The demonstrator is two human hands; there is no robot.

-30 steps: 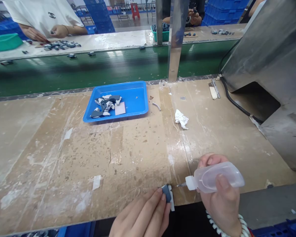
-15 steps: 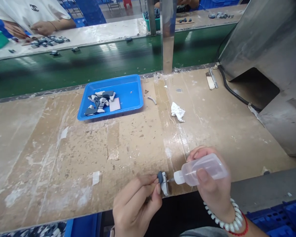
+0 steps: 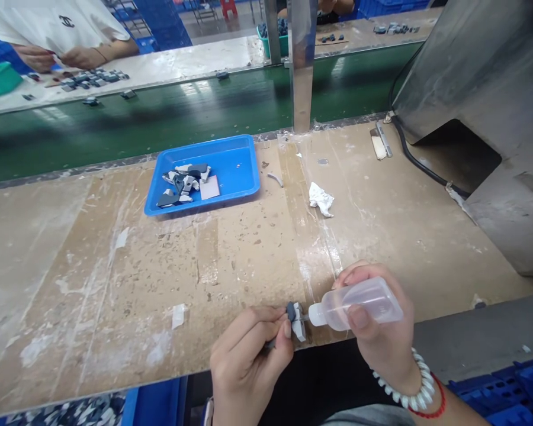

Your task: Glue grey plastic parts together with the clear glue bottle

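Observation:
Near the bench's front edge, my left hand [image 3: 253, 355] pinches a small dark grey and white plastic part [image 3: 298, 322] between thumb and fingers; the fingers hide some of it. My right hand [image 3: 384, 331] is wrapped around a clear squeeze bottle [image 3: 364, 303] with a white cap, tilted so its thin nozzle points left. The nozzle tip is at the white side of the part; whether it touches I cannot tell. Farther back, a blue tray [image 3: 240, 155] holds several similar grey and white parts [image 3: 187, 180] and a pale pink square [image 3: 209, 187].
A crumpled white tissue [image 3: 321, 199] lies right of the tray. Behind the bench runs a green conveyor belt [image 3: 169, 112] carrying a few parts, with a metal post [image 3: 302, 77] before it. A metal housing [image 3: 484, 118] stands at right. Across the belt, a person's hands [image 3: 84, 57] work.
The bottle has moved slightly left, its nozzle closer to the part. The part is turned a little in my left hand. Pieces on the belt have shifted left.

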